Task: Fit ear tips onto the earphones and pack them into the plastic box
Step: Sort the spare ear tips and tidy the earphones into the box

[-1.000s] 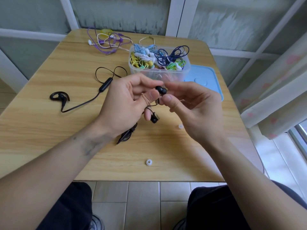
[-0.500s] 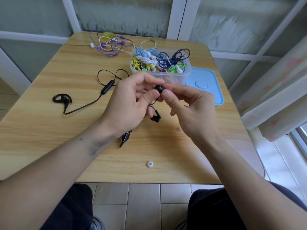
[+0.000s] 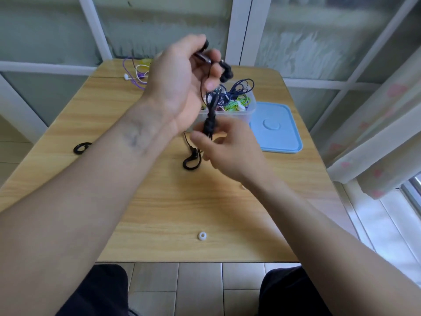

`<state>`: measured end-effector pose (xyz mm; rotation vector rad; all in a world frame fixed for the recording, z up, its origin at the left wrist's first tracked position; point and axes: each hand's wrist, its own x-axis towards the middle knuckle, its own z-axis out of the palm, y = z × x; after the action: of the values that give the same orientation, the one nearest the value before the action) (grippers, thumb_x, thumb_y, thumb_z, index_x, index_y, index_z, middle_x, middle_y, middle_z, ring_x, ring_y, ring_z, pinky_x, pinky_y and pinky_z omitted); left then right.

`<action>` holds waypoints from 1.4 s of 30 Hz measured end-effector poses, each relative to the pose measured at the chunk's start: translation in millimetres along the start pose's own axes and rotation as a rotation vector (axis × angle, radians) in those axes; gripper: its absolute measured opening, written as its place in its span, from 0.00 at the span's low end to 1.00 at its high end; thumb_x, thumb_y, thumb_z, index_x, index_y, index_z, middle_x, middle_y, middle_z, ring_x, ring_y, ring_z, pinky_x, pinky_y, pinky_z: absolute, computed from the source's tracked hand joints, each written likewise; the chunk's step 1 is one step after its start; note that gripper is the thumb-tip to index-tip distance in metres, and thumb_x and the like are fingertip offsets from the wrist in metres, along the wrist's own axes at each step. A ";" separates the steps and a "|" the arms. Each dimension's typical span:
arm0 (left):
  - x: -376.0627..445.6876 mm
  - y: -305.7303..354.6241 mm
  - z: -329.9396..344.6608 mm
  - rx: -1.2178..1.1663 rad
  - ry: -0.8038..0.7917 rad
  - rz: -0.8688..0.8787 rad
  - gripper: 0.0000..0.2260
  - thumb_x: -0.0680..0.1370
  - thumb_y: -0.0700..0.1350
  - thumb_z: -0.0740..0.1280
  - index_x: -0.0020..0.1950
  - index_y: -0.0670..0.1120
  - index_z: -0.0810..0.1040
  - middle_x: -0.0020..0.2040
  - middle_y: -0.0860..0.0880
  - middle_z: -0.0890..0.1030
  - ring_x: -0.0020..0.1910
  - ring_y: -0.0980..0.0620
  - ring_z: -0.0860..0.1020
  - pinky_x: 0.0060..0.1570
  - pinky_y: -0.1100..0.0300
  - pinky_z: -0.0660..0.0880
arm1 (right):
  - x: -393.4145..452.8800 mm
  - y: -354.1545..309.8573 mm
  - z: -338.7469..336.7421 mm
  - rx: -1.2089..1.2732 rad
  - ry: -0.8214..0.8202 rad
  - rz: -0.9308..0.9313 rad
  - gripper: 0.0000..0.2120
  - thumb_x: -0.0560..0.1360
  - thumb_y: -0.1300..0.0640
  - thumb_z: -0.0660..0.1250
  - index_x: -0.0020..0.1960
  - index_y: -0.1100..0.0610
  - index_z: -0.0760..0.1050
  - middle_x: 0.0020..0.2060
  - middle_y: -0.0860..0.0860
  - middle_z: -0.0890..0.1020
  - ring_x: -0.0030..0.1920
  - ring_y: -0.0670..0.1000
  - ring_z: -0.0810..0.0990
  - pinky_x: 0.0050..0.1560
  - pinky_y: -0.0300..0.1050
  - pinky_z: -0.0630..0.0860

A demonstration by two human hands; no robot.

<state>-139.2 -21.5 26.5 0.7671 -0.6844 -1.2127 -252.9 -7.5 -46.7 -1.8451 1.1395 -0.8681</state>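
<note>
My left hand (image 3: 182, 87) is raised above the table and grips the black earphones (image 3: 225, 71) near their buds, with the cable hanging down. Lower, my right hand (image 3: 225, 151) pinches the bunched black cable (image 3: 210, 117). Behind the hands stands the clear plastic box (image 3: 248, 112), filled with coloured earphones. A second black earphone set with ear hooks lies on the table, one hook (image 3: 191, 160) under my hands, the other (image 3: 80, 148) at the left. A white ear tip (image 3: 202, 236) lies near the table's front edge.
The box's blue lid (image 3: 276, 128) lies flat to the right of the box. Purple, white and yellow earphones (image 3: 136, 74) are piled at the table's far left corner. A curtain (image 3: 376, 133) hangs at the right, beyond the table edge.
My left hand has lifted the black earphones well above the table. My right hand let go of the bud and dropped down to the hanging cable. The view has tilted.
</note>
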 end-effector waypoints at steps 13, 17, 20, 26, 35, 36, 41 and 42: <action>57.4 -35.7 -36.1 1.347 0.032 0.443 0.07 0.75 0.47 0.66 0.42 0.47 0.83 0.39 0.49 0.84 0.41 0.50 0.81 0.45 0.56 0.77 | 83.1 10.5 -47.3 -0.429 0.410 -0.150 0.12 0.79 0.51 0.62 0.60 0.53 0.78 0.43 0.54 0.85 0.47 0.59 0.81 0.46 0.51 0.76; 59.4 -47.6 -45.1 1.645 -0.033 0.580 0.14 0.78 0.53 0.62 0.47 0.48 0.85 0.50 0.50 0.83 0.57 0.42 0.73 0.56 0.52 0.66 | 96.3 19.6 -31.8 -0.799 0.322 -0.138 0.12 0.81 0.55 0.57 0.59 0.56 0.75 0.56 0.60 0.74 0.57 0.63 0.71 0.51 0.52 0.69; 58.4 -50.5 -47.4 1.680 0.086 0.601 0.16 0.74 0.57 0.69 0.58 0.51 0.80 0.58 0.48 0.77 0.63 0.44 0.69 0.58 0.51 0.61 | 96.1 21.7 -24.7 -0.875 0.312 -0.239 0.16 0.76 0.61 0.59 0.60 0.54 0.79 0.59 0.58 0.73 0.59 0.62 0.70 0.52 0.52 0.68; 61.2 -55.4 -61.0 1.620 0.295 0.425 0.32 0.67 0.63 0.73 0.63 0.46 0.70 0.63 0.44 0.71 0.66 0.43 0.66 0.60 0.50 0.62 | 90.5 13.7 -12.6 -0.675 0.105 -0.194 0.20 0.67 0.56 0.50 0.45 0.59 0.80 0.46 0.58 0.83 0.48 0.62 0.78 0.48 0.52 0.74; 57.1 -51.9 -64.5 1.776 0.012 0.345 0.19 0.82 0.58 0.52 0.63 0.53 0.77 0.73 0.50 0.69 0.74 0.45 0.61 0.67 0.45 0.57 | 84.7 -8.9 -24.6 -0.699 -0.153 0.118 0.13 0.79 0.50 0.48 0.46 0.60 0.62 0.42 0.58 0.72 0.47 0.59 0.69 0.48 0.49 0.67; 54.7 -52.2 -66.4 1.821 -0.046 0.339 0.19 0.84 0.55 0.50 0.65 0.52 0.76 0.75 0.50 0.67 0.75 0.45 0.58 0.68 0.43 0.55 | 85.8 -11.0 -26.1 -0.685 -0.153 0.157 0.14 0.81 0.50 0.50 0.45 0.59 0.65 0.42 0.56 0.72 0.47 0.58 0.69 0.48 0.49 0.67; 55.4 -46.6 -69.6 1.914 -0.209 0.224 0.19 0.83 0.49 0.48 0.73 0.50 0.67 0.77 0.51 0.63 0.77 0.51 0.53 0.71 0.39 0.47 | 87.4 -13.7 -31.7 -0.580 -0.208 0.177 0.20 0.84 0.51 0.47 0.42 0.61 0.68 0.43 0.56 0.73 0.51 0.56 0.69 0.50 0.51 0.66; 57.2 -44.1 -67.7 1.912 -0.207 0.207 0.19 0.83 0.49 0.49 0.73 0.50 0.67 0.76 0.51 0.65 0.77 0.52 0.55 0.72 0.39 0.46 | 87.3 -13.1 -33.1 -0.586 -0.210 0.169 0.22 0.84 0.50 0.47 0.40 0.62 0.68 0.38 0.54 0.73 0.47 0.55 0.69 0.44 0.48 0.65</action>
<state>-96.5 -74.8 -45.2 1.9959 -2.0524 -0.0801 -244.2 -92.7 -7.4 -2.1929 1.4905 -0.2408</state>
